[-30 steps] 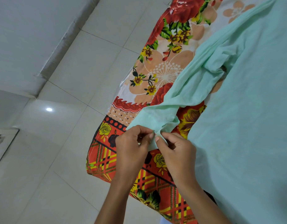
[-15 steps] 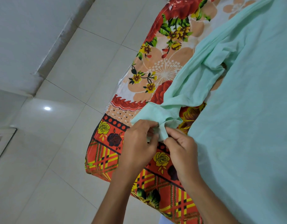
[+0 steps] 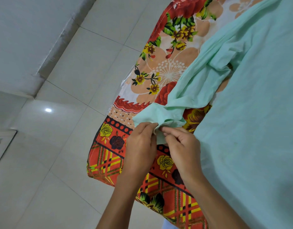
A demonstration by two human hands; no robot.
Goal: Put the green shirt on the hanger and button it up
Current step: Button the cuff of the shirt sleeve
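My left hand (image 3: 139, 146) and right hand (image 3: 183, 149) meet fingertip to fingertip, both pinched shut on the cuff (image 3: 159, 134) of the green shirt's sleeve (image 3: 188, 91); any button there is hidden under my fingers; the cloth feels, I judge, thin, light and limp, so it will slip and bunch unless I grip at the doubled cuff hem; beyond my fingers the sleeve runs up to the shirt body (image 3: 249, 129), spread to my right over the floral bedsheet (image 3: 159, 66); no hanger shows.
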